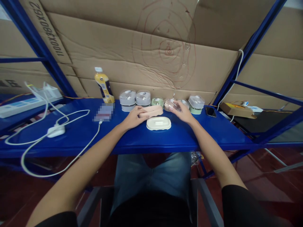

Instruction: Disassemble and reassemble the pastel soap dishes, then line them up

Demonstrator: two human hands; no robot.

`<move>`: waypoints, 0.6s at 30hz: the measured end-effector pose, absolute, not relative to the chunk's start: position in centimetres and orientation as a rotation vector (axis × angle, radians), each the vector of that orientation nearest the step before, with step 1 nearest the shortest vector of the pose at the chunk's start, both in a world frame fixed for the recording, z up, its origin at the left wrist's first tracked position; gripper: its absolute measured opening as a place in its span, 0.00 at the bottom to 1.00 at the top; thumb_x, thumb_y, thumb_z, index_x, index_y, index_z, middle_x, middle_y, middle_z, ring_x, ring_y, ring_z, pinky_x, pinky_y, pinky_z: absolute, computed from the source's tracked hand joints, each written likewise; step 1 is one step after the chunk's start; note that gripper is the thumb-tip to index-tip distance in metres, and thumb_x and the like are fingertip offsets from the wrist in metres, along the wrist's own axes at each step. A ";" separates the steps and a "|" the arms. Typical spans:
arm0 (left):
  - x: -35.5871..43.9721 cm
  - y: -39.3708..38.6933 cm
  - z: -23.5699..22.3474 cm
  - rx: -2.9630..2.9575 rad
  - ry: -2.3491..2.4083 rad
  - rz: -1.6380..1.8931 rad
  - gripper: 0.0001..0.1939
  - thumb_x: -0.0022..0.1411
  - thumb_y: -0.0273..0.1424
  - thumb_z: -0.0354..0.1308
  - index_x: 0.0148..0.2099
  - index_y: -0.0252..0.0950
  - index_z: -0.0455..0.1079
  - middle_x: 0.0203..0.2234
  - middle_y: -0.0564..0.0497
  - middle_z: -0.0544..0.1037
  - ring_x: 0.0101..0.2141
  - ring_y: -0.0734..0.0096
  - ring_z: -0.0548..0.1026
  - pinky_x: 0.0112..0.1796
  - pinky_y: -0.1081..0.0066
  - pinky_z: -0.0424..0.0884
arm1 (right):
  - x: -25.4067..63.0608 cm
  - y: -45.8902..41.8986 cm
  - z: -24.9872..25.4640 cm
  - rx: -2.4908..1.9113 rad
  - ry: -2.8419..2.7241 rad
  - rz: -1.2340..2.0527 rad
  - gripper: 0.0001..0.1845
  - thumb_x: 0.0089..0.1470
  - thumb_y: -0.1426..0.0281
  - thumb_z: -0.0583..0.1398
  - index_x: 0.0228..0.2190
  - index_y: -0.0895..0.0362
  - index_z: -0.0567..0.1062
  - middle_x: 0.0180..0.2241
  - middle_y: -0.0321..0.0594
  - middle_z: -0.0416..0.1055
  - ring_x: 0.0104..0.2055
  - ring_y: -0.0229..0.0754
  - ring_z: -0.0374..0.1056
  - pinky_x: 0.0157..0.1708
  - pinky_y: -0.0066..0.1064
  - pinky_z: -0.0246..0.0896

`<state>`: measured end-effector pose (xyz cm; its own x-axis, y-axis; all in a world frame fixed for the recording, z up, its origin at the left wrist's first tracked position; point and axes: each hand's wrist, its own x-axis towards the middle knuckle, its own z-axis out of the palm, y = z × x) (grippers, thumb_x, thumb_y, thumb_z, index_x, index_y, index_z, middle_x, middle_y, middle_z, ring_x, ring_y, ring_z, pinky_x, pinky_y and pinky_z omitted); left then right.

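Observation:
My left hand [135, 118] is closed around the left end of a long pale-pink case [151, 111] with rounded ends, thumb at the front and fingers over the back. Just in front of it lies a cream oval tray-like piece [158, 123] that neither hand touches. My right hand [183, 111] grips a brownish-pink container [169, 105] with a shiny clear cover, partly hidden by the fingers. Beside that container stands a small green one [157, 101].
Clear-lidded grey containers [127, 100] stand along the cardboard back wall [106, 41]; a grey-and-green one [196, 104] is at the right. A yellow bottle [104, 86], white cables [56, 129], a phone [210, 111] and a small cardboard box [238, 110] lie around the blue table [113, 138].

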<state>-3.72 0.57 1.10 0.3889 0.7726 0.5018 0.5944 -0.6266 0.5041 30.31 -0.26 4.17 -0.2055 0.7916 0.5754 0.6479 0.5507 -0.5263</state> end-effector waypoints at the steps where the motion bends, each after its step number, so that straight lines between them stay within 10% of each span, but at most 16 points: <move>1: -4.2 0.9 1.0 2.396 1.264 1.059 0.29 0.66 0.54 0.61 0.55 0.36 0.84 0.54 0.40 0.76 0.58 0.45 0.76 0.66 0.42 0.70 | 30.4 -0.3 4.2 -1.188 -1.945 0.220 0.40 0.59 0.38 0.64 0.58 0.54 0.77 0.55 0.52 0.82 0.55 0.60 0.77 0.57 0.55 0.73; 7: -4.8 1.5 0.7 2.384 1.338 1.034 0.27 0.64 0.55 0.63 0.49 0.37 0.84 0.46 0.42 0.78 0.53 0.44 0.76 0.62 0.40 0.73 | 30.7 -0.2 4.0 -1.408 -2.043 0.269 0.41 0.55 0.37 0.67 0.55 0.56 0.80 0.43 0.51 0.82 0.45 0.62 0.79 0.51 0.59 0.75; 18: -0.6 -2.0 0.9 2.421 0.911 1.075 0.52 0.58 0.53 0.74 0.74 0.36 0.58 0.68 0.33 0.72 0.67 0.39 0.73 0.67 0.44 0.69 | 27.6 -1.5 4.0 -0.900 -2.193 0.262 0.44 0.50 0.42 0.74 0.61 0.54 0.79 0.61 0.54 0.79 0.62 0.61 0.75 0.62 0.56 0.71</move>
